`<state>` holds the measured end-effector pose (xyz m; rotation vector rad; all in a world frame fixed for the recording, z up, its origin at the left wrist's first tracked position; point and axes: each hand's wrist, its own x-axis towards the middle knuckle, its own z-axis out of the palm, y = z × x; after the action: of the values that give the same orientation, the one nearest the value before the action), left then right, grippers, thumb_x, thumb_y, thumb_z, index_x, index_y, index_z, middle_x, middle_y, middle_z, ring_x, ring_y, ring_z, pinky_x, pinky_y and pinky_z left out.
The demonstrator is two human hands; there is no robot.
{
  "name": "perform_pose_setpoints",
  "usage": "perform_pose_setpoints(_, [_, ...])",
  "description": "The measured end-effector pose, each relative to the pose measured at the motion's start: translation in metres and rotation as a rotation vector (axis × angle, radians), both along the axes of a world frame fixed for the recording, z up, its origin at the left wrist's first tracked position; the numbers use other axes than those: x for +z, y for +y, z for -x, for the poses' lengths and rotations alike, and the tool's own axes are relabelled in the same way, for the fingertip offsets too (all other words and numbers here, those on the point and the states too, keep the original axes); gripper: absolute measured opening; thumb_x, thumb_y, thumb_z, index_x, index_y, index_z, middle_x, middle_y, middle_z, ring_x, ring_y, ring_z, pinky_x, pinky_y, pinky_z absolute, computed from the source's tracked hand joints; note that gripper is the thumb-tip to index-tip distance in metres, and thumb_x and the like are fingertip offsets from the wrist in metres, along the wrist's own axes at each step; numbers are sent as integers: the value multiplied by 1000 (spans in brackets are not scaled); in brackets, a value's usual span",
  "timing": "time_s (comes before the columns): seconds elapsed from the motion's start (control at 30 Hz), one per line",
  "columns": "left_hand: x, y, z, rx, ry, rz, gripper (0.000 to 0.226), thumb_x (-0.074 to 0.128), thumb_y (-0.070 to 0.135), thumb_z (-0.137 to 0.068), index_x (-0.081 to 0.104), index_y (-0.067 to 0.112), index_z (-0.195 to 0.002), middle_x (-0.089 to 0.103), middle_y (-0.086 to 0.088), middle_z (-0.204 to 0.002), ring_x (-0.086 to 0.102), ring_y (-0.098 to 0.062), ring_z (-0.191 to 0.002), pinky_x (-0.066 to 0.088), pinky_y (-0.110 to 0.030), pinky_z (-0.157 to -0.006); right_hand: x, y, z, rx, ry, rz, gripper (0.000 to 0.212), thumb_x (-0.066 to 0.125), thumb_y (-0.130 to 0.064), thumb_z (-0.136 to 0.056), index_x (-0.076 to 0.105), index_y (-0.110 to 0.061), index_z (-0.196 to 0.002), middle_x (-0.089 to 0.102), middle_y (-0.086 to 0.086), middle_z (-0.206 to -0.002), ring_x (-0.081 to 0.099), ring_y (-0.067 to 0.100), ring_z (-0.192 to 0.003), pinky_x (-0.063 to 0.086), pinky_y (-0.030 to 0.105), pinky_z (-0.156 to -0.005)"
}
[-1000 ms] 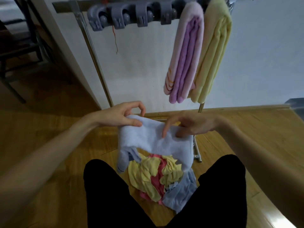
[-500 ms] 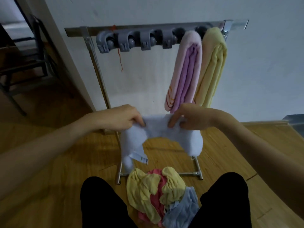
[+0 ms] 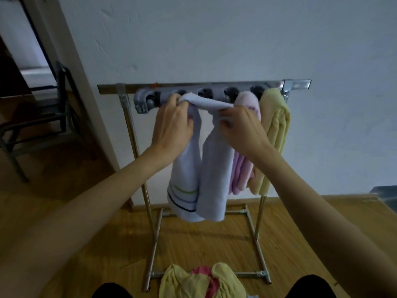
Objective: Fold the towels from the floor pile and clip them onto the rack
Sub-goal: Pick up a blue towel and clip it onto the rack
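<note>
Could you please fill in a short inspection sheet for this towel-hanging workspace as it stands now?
Surface: wooden plank floor, rack feet on it.
Job's things: folded pale blue striped towel held up at grey clip bar of the metal rack; pink folded towel and yellow folded towel hang from it.
Clutter: yellow and red towel pile on floor.
Hands: left hand and right hand grip the blue towel's top.
Cables: nothing seen.
Surroundings: white wall, dark chair at left.
</note>
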<state>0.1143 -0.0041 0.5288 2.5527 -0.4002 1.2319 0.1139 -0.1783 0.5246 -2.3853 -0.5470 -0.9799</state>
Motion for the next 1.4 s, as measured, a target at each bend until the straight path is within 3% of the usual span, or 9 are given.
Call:
perform_pose_setpoints(0.23, [33, -22, -45, 0, -131, -70, 25, 58, -15, -72, 61, -3, -94, 55, -20, -100, 56, -37, -77, 45, -40, -59, 12, -5, -29, -303, -85, -35, 22, 51, -12, -88, 65, -7, -103, 55, 13, -96, 57, 32, -84, 35, 29, -63])
perform_pose_setpoints(0.37, [45, -37, -66, 7, -108, -137, 27, 59, -14, -73, 59, -3, -98, 53, -19, -98, 54, -37, -80, 44, -42, -65, 10, -8, -42, -418, -101, -3, 19, 47, -5, -90, 60, -4, -104, 53, 15, -98, 55, 34, -80, 29, 32, -59])
perform_pose_setpoints(0.6, [36, -45, -85, -28, -62, -211, 36, 63, -16, -68, 61, -3, -102, 56, -18, -97, 57, -34, -81, 48, -41, -64, -5, -7, -59, -450, -68, 116, 32, 44, -7, -93, 58, -11, -121, 59, 10, -108, 57, 28, -96, 33, 29, -64])
perform_pose_setpoints(0.7, [22, -44, -87, -74, -25, -232, 44, 62, -16, -67, 60, -1, -109, 58, -18, -100, 58, -35, -88, 50, -42, -70, -14, -6, -63, -450, -20, 145, 28, 46, -4, -91, 61, -11, -113, 62, 9, -97, 60, 29, -83, 30, 29, -56])
perform_pose_setpoints(0.83, [1, -41, -91, -126, -12, -255, 51, 70, -15, -63, 61, 1, -111, 62, -16, -102, 61, -33, -90, 55, -40, -72, -34, -8, -63, -459, -77, 199, 22, 78, -1, -62, 71, -13, -80, 62, 0, -62, 57, 14, -48, 20, 18, -44])
perform_pose_setpoints(1.0, [-8, -43, -87, -200, 48, -267, 53, 65, -18, -65, 61, -1, -115, 62, -18, -113, 61, -35, -97, 55, -42, -76, -59, -16, -66, -337, 0, 178, 28, 69, 5, -73, 72, -6, -98, 69, 10, -80, 66, 24, -62, 30, 19, -49])
perform_pose_setpoints(1.1, [-3, -48, -84, -238, 124, -237, 48, 57, -10, -76, 57, 1, -123, 58, -16, -125, 56, -32, -108, 47, -38, -87, -65, -19, -69, -293, 86, 76, 34, 48, 0, -89, 62, -7, -119, 65, 15, -101, 65, 33, -83, 46, 27, -65])
perform_pose_setpoints(1.23, [-7, -54, -80, -242, 216, -143, 47, 54, -5, -80, 53, 5, -126, 49, -12, -137, 55, -33, -111, 46, -36, -86, -75, -22, -67, -299, -89, 165, 35, 60, 1, -74, 69, -9, -106, 70, 9, -83, 64, 24, -57, 40, 22, -44])
perform_pose_setpoints(1.4, [-20, -55, -75, -267, 245, -108, 56, 52, -5, -81, 45, 7, -135, 37, -8, -146, 60, -35, -99, 52, -41, -77, -82, -25, -75, -241, 2, 170, 47, 64, 3, -75, 65, -11, -119, 68, 12, -91, 63, 31, -61, 39, 27, -43])
